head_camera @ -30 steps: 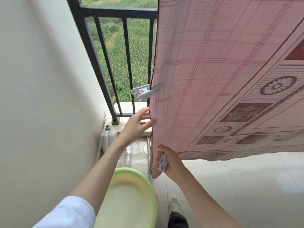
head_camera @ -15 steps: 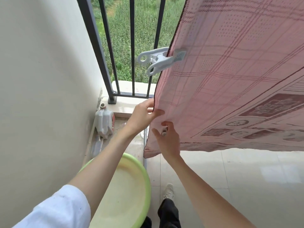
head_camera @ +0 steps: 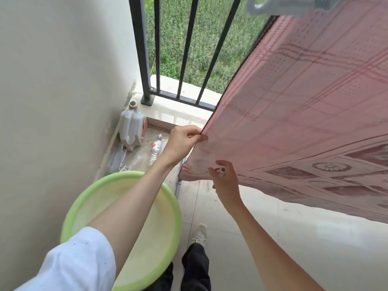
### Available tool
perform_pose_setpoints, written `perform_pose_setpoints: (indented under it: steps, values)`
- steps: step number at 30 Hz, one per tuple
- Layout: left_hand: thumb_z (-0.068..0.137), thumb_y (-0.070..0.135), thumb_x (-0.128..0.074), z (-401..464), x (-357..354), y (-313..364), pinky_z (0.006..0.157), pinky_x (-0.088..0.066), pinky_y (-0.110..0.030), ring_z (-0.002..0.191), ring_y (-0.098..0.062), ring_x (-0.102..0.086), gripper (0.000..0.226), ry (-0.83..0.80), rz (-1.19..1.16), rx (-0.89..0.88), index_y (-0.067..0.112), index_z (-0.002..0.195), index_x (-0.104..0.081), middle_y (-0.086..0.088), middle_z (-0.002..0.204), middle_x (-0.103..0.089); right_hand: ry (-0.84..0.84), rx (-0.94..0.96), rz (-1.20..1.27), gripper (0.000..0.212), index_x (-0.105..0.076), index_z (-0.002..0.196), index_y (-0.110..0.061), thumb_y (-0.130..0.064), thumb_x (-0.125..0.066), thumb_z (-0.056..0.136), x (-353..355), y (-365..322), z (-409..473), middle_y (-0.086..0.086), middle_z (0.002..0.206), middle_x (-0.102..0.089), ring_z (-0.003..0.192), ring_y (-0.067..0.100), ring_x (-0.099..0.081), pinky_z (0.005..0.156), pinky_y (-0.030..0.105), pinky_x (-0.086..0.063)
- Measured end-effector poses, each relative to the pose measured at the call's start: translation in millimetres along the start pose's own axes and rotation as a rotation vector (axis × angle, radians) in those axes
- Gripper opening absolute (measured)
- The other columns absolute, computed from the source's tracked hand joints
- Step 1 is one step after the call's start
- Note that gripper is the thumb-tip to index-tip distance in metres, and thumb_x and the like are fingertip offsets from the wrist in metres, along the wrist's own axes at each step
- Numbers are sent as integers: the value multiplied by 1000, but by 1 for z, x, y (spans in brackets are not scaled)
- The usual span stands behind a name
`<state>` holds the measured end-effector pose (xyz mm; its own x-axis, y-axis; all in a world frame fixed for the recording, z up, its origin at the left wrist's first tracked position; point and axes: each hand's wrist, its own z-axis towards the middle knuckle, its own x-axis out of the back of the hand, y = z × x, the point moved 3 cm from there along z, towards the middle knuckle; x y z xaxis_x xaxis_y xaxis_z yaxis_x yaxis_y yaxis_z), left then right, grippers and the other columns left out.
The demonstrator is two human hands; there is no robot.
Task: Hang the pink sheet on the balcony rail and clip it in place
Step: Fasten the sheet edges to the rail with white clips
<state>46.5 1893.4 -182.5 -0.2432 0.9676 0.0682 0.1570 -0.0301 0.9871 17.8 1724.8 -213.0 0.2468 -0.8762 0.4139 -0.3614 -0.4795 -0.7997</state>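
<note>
Head view: a round green plastic basin (head_camera: 69, 215) sits below the left arm, a translucent plastic jug (head_camera: 130, 127) in the corner by the black metal railing (head_camera: 142, 49). The pink patterned sheet (head_camera: 294, 101) hangs there under a blurred white clip (head_camera: 283, 5). The left hand (head_camera: 182, 141) pinches its edge; the right hand (head_camera: 225, 181), fingers curled, holds a small white clip (head_camera: 220, 171) at its lower corner.

Head view, looking steeply down, close range.

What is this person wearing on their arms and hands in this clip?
The left arm has a white sleeve pushed up to about the elbow, forearm bare. The right arm is bare as far as the picture shows. Neither the left hand nor the right hand shows gloves, rings or a watch.
</note>
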Motion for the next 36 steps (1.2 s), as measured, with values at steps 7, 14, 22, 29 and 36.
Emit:
perform_pose_setpoints:
  steps: [7,14,22,29,36]
  values:
    - [79,7,-68,-1,0,0,71,-48,-13,71,-5,-59,14,-68,228,-79,17,80,-57,9,75,-61,-124,-341,596,3,-54,89,-13,-11,-53,91,-20,12,-11,12,91,-51,76,17,-51,67,32,-44]
    - [79,2,-67,1,-1,-4,83,-50,-28,83,-18,-52,12,-149,267,-89,1,91,-69,-8,86,-51,-57,-400,588,23,-64,86,-12,-34,-58,89,-21,13,-15,-1,63,-39,53,9,-37,52,22,-33]
    - [75,5,-71,5,4,-6,54,-34,-3,52,11,-49,30,-93,249,5,25,56,-59,23,48,-56,-124,-564,994,14,-70,79,-2,-2,-58,85,-33,21,-32,10,73,-71,62,17,-67,51,20,-51]
    - [75,14,-73,5,9,-2,54,-41,-7,55,-4,-64,32,-104,311,91,29,53,-57,13,56,-64,-142,-661,1269,21,-63,82,-3,-23,-59,87,-69,18,-42,7,66,-67,51,13,-55,46,20,-38]
    - [73,19,-75,8,11,4,57,-42,-16,55,-1,-58,29,-77,394,170,27,51,-58,14,54,-60,-217,-652,1558,27,-61,85,-3,-29,-57,80,-101,13,-52,2,63,-49,46,10,-38,43,18,-27]
